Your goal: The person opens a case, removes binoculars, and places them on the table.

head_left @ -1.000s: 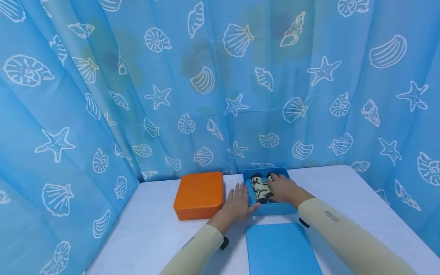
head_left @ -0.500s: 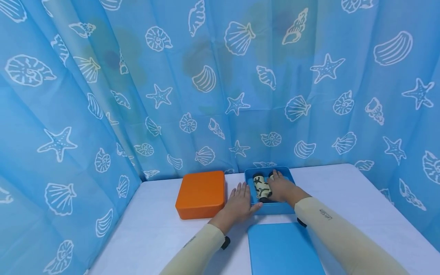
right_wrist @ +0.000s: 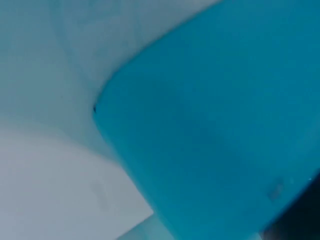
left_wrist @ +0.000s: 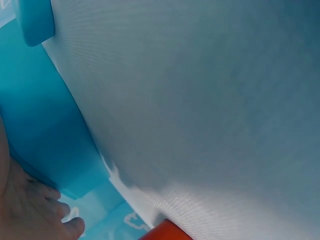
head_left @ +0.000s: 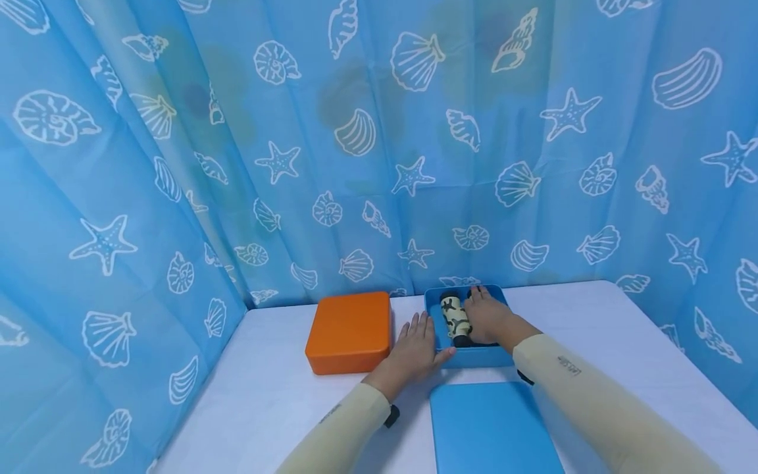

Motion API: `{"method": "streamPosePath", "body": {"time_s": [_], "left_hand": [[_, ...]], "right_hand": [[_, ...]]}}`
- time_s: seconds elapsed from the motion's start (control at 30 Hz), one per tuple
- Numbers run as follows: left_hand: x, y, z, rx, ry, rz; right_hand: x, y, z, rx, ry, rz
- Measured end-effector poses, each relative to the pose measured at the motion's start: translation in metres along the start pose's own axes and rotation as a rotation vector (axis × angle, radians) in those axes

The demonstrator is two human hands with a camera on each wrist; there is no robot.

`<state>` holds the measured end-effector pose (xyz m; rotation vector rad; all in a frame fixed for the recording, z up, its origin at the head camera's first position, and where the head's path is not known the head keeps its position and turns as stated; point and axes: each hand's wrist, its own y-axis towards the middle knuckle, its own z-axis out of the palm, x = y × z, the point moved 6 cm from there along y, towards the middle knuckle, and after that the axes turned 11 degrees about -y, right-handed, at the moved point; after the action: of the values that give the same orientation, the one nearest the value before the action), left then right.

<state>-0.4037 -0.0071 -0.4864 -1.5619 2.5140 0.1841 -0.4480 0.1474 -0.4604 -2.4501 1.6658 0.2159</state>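
Observation:
Camouflage-patterned binoculars (head_left: 456, 318) lie in an uncovered blue box (head_left: 478, 358) at the table's far side. My right hand (head_left: 490, 318) reaches over the box's right part and rests on the binoculars, its visible fingers extended forward over the right barrel. The thumb and most of that barrel are hidden. Fingers straight, my left hand (head_left: 411, 349) lies along the box's left side near its front corner. In the left wrist view, several curled-looking fingertips (left_wrist: 65, 220) show beside the blue wall. Only a blurred blue surface (right_wrist: 210, 115) and white table appear in the right wrist view.
A blue lid (head_left: 491, 428) lies flat in front of the box. To the left stands an orange box (head_left: 351, 329), close beside my left hand. The white table (head_left: 266, 395) ends at a shell-patterned blue curtain (head_left: 379, 197).
My right hand has slid slightly forward over the binoculars and covers more of the right barrel. The left hand keeps its place beside the box. The whole view has shifted a little.

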Motion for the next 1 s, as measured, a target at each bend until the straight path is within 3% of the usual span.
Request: {"method": "streamPosePath", "body": {"time_s": [0.33, 0.5, 1.0], "left_hand": [[0.001, 0.000, 0.002, 0.012, 0.003, -0.009], [0.001, 0.001, 0.001, 0.010, 0.002, -0.004], [0.001, 0.001, 0.001, 0.003, -0.030, -0.005]], "right_hand": [[-0.008, -0.017, -0.026, -0.041, -0.041, -0.044], [-0.021, -0.027, -0.034, -0.034, -0.056, -0.021], [-0.074, -0.055, -0.030, -0.044, -0.033, 0.053]]}}
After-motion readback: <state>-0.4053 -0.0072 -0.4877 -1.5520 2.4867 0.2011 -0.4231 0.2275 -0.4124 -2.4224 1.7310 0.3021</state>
